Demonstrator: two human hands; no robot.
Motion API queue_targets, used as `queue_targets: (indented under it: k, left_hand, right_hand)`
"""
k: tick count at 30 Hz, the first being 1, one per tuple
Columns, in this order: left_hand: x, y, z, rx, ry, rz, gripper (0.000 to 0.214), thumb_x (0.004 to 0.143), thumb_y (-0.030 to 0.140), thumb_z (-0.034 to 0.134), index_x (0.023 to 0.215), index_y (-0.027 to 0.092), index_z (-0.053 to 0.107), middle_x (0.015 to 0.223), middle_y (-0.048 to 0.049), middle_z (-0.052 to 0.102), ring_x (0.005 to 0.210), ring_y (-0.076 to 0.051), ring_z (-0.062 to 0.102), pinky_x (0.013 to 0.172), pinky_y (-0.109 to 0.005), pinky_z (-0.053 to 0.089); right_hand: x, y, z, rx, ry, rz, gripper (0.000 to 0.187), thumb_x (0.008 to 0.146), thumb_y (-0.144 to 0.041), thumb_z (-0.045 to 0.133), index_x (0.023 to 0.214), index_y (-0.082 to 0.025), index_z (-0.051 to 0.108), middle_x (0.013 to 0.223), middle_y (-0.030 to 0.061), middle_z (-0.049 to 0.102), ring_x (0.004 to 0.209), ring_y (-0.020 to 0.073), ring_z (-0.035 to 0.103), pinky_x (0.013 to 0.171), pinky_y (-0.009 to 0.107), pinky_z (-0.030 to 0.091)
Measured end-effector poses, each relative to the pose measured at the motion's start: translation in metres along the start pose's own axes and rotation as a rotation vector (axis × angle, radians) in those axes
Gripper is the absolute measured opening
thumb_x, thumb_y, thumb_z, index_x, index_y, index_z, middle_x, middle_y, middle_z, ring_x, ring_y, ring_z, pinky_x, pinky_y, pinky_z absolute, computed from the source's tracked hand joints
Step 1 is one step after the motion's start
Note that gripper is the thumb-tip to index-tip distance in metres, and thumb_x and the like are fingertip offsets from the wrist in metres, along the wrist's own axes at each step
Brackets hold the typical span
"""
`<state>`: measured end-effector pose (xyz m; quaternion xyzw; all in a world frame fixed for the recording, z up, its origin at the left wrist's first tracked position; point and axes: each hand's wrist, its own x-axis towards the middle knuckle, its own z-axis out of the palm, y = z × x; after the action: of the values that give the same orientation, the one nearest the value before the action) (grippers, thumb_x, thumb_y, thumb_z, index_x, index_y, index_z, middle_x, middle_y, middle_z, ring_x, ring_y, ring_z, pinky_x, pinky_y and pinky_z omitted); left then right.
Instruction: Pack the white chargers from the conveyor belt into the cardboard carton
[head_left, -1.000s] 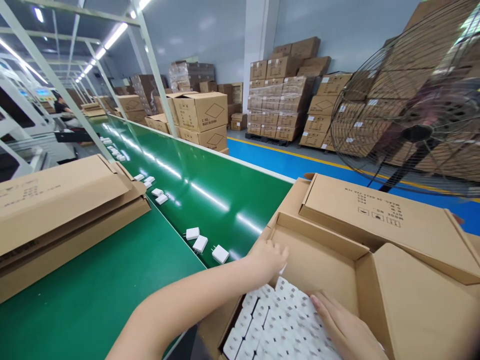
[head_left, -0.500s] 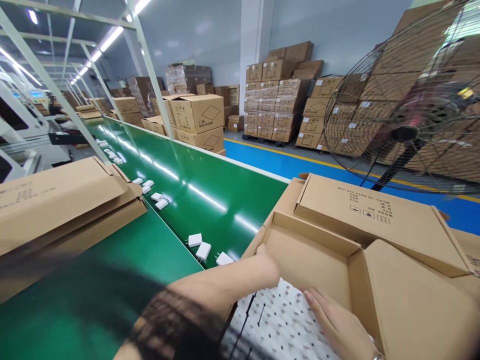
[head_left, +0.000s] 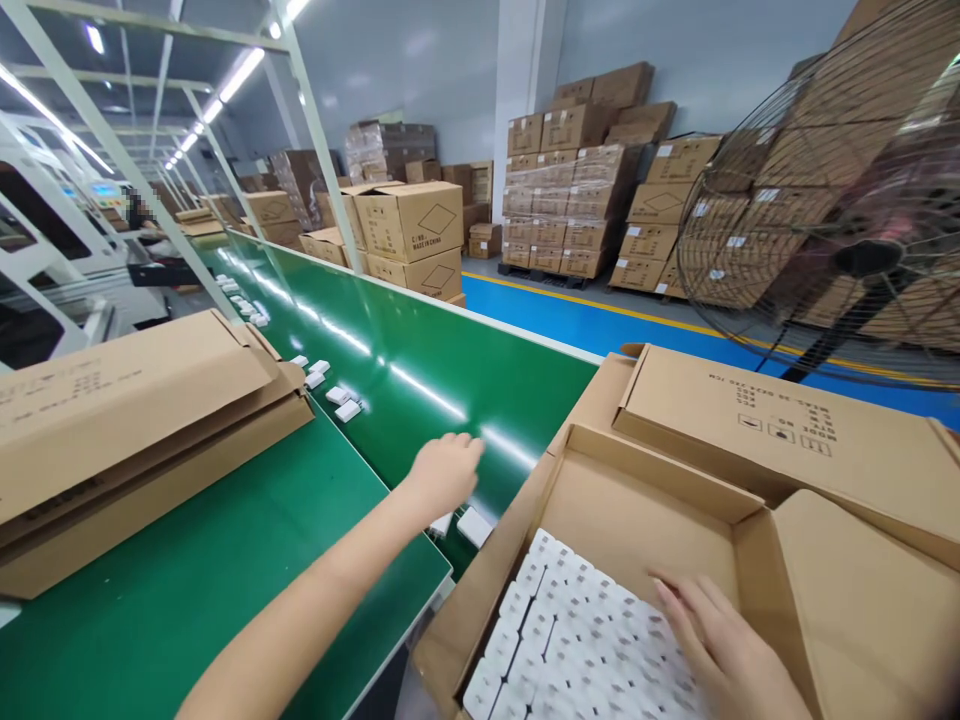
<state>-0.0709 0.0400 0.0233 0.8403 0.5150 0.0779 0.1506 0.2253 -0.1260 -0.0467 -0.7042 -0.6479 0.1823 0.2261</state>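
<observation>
My left hand point(head_left: 444, 474) is stretched out over the green conveyor belt point(head_left: 420, 390), fingers curled down right above white plug adapters point(head_left: 474, 526) lying on it; what the fingers grip, if anything, is hidden. My right hand point(head_left: 720, 640) lies flat and open on the tight rows of white adapters point(head_left: 570, 640) packed in the open cardboard box point(head_left: 645, 500) in front of me. Two more adapters point(head_left: 341, 402) lie farther up the belt.
A stack of flattened cartons point(head_left: 135, 420) rests on the green bench at left. A large standing fan point(head_left: 847, 200) is at right. Stacked cartons point(head_left: 570, 190) stand beyond the blue floor. A person point(head_left: 139, 210) works far up the line.
My left hand has left the box's far left corner and reached out over the belt to the adapters. The right hand stays on the packed adapters.
</observation>
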Motion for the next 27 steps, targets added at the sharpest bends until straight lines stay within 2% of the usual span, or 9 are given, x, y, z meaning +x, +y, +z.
queue_targets:
  k: [3,6,7,9,11,15,19,22,27]
  left_hand:
    - [-0.02,-0.035,-0.003,0.151,-0.146,-0.164,0.038,0.07,0.004,0.052,0.105,0.015,0.061,0.102,-0.0162,0.065,0.102,-0.033,0.061,0.086,-0.048,0.049]
    - [-0.026,-0.048,0.011,0.217,-0.235,-0.232,0.041,0.069,0.005,0.055,0.107,0.02,0.06,0.102,-0.0132,0.065,0.105,-0.03,0.06,0.084,-0.043,0.051]
    - [-0.025,-0.05,0.016,0.227,-0.241,-0.242,0.04,0.07,0.005,0.054,0.107,0.02,0.06,0.103,-0.0133,0.065,0.108,-0.03,0.058,0.084,-0.041,0.051]
    - [-0.022,-0.052,0.023,0.233,-0.229,-0.256,0.036,0.072,0.006,0.053,0.106,0.019,0.06,0.105,-0.0143,0.065,0.112,-0.029,0.056,0.087,-0.04,0.05]
    - [-0.02,-0.055,0.026,0.223,-0.198,-0.271,0.032,0.075,0.008,0.052,0.105,0.018,0.06,0.106,-0.0147,0.065,0.113,-0.029,0.056,0.089,-0.041,0.049]
    - [-0.022,-0.066,0.03,0.153,-0.067,-0.324,0.025,0.081,0.014,0.052,0.104,0.015,0.059,0.105,-0.015,0.065,0.106,-0.029,0.061,0.09,-0.041,0.049]
    - [-0.025,-0.073,0.038,-0.002,0.135,-0.345,0.026,0.091,0.023,0.046,0.114,0.015,0.054,0.113,-0.0152,0.062,0.109,-0.027,0.06,0.092,-0.038,0.049]
    - [-0.026,-0.077,0.044,-0.151,0.274,-0.336,0.029,0.092,0.025,0.045,0.119,0.017,0.05,0.115,-0.0118,0.061,0.107,-0.023,0.061,0.089,-0.034,0.051]
    - [-0.027,-0.085,0.051,-0.361,0.432,-0.33,0.022,0.091,0.025,0.045,0.111,0.018,0.051,0.105,-0.0073,0.064,0.096,-0.02,0.064,0.084,-0.033,0.053]
  right_hand:
    - [0.014,-0.047,-0.006,-0.115,0.093,-0.109,0.042,0.095,-0.054,0.033,0.111,-0.026,0.061,0.112,0.0095,0.069,0.098,0.028,0.067,0.079,0.041,0.054]
    - [0.045,-0.12,0.002,-0.335,-0.094,-0.231,0.035,0.097,-0.043,0.036,0.101,-0.025,0.066,0.103,0.0091,0.071,0.095,0.0275,0.067,0.078,0.04,0.052]
    - [0.057,-0.144,0.01,-0.431,-0.229,-0.274,0.03,0.097,-0.036,0.039,0.101,-0.024,0.066,0.104,0.0086,0.07,0.098,0.0259,0.066,0.081,0.039,0.052]
    - [0.08,-0.182,0.034,-0.477,-0.303,-0.303,0.019,0.093,-0.032,0.051,0.096,-0.021,0.067,0.1,0.0074,0.07,0.098,0.0241,0.064,0.085,0.038,0.051]
    - [0.097,-0.201,0.062,-0.528,-0.346,-0.27,0.016,0.089,-0.031,0.062,0.097,-0.017,0.066,0.1,0.0063,0.069,0.095,0.0228,0.065,0.084,0.039,0.052]
    - [0.113,-0.199,0.104,-0.623,-0.392,-0.2,0.024,0.09,-0.032,0.065,0.108,-0.016,0.062,0.105,0.0047,0.067,0.087,0.0191,0.066,0.076,0.039,0.057]
    - [0.12,-0.179,0.112,-0.673,-0.397,-0.271,0.022,0.09,-0.03,0.065,0.107,-0.016,0.063,0.107,0.0051,0.066,0.085,0.0183,0.065,0.072,0.037,0.058]
    - [0.128,-0.169,0.107,-0.675,-0.393,-0.419,0.02,0.089,-0.026,0.066,0.106,-0.017,0.062,0.111,0.0058,0.064,0.083,0.0173,0.064,0.068,0.033,0.057]
    - [0.132,-0.161,0.107,-0.593,-0.44,-0.833,0.016,0.086,-0.011,0.062,0.1,-0.02,0.063,0.114,0.0046,0.061,0.085,0.0164,0.061,0.064,0.028,0.05]
